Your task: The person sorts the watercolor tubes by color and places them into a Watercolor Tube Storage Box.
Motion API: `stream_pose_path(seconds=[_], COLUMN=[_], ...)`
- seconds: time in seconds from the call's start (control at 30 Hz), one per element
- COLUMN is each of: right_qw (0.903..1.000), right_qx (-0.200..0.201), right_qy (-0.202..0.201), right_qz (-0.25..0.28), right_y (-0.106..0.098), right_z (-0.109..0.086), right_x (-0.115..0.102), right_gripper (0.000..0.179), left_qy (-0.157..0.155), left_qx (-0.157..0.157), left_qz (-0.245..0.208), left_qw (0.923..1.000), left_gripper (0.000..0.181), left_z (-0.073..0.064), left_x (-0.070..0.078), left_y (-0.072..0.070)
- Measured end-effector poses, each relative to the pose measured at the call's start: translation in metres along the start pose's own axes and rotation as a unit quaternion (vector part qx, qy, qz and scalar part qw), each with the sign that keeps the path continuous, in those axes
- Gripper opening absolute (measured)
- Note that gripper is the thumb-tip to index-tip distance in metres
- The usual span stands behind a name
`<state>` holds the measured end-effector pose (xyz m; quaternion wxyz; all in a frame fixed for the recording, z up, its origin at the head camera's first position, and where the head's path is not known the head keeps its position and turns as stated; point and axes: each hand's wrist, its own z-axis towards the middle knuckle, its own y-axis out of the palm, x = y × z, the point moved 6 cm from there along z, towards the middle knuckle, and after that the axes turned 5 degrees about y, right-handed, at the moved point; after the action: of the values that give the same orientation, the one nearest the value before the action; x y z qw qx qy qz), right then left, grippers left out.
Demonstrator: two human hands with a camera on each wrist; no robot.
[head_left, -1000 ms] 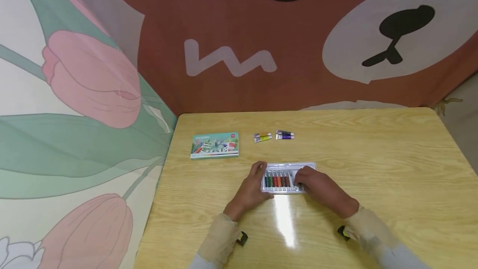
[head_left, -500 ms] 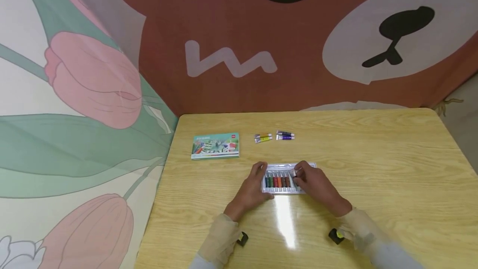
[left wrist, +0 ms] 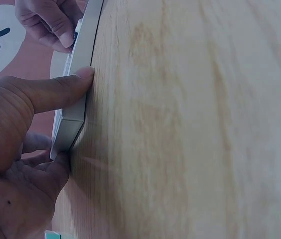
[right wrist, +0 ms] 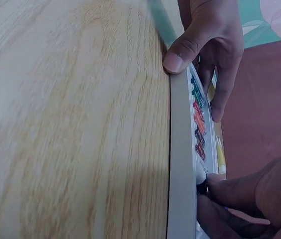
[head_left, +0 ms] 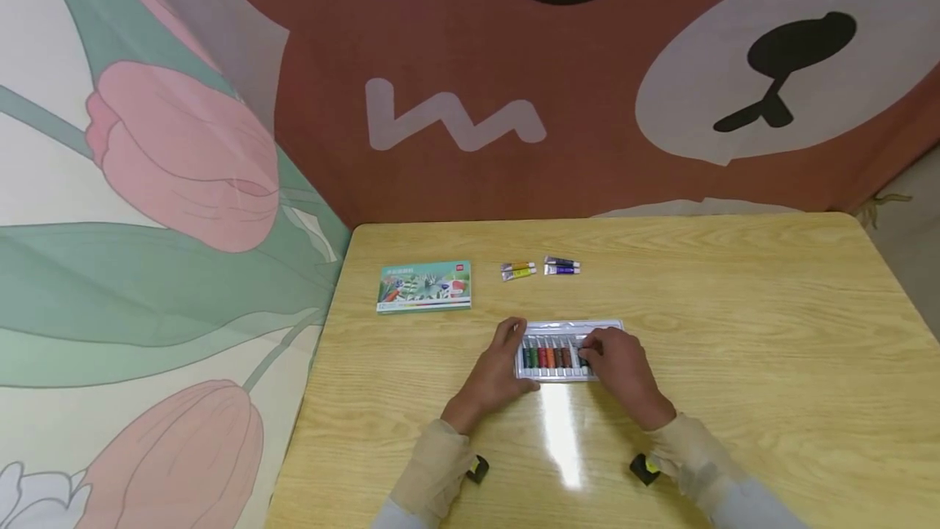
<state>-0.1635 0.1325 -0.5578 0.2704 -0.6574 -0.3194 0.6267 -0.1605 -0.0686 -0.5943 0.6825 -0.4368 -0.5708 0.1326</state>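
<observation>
In the head view a white plastic tray [head_left: 569, 326] lies on the table with a row of small paint tubes [head_left: 549, 356] in green, red, orange, brown and white. My left hand [head_left: 490, 378] grips the tray's left end, thumb on the near side [left wrist: 73, 109] and fingers round the far side. Over the right end of the tray, my right hand [head_left: 624, 370] pinches a dark paint tube [right wrist: 202, 187] between thumb and fingers, low in the tray beside the white tube. Most of that dark tube is hidden by the fingers.
A green illustrated paint box [head_left: 423, 286] lies at the back left of the table [head_left: 734, 308]. Behind the tray lie an orange-yellow pair of tubes [head_left: 518, 271] and a dark and purple pair [head_left: 561, 266]. Printed cloth hangs behind and to the left.
My right hand has turned and shifted slightly, its wrist swinging left, with the dark tube lowered into the tray's right part. The left hand keeps its grip on the tray.
</observation>
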Motion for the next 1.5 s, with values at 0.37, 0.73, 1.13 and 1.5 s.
stream_pose_path(seconds=[0.37, 0.73, 1.13, 1.5], right_qw=[0.9999, 1.0, 0.9961, 0.9859], right_qx=[0.0, -0.006, 0.044, 0.1], right_qy=[-0.002, 0.001, -0.046, -0.092], right_qz=[0.01, -0.007, -0.062, -0.098], right_y=[0.005, 0.007, 0.004, 0.005], right_z=[-0.002, -0.006, -0.014, -0.018], right_x=[-0.003, -0.004, -0.013, -0.018], right_gripper=[0.01, 0.012, 0.013, 0.015], left_qy=[-0.008, -0.016, -0.009, -0.009], left_qx=[-0.001, -0.012, -0.011, -0.008], left_qz=[0.0, -0.006, -0.001, -0.003], left_qw=[1.0, 0.9998, 0.9999, 0.9999], left_gripper=[0.111, 0.111, 0.111, 0.111], left_z=[-0.001, -0.001, 0.0, 0.001], left_x=[-0.005, -0.005, -0.003, -0.004], left_y=[0.001, 0.003, 0.004, 0.003])
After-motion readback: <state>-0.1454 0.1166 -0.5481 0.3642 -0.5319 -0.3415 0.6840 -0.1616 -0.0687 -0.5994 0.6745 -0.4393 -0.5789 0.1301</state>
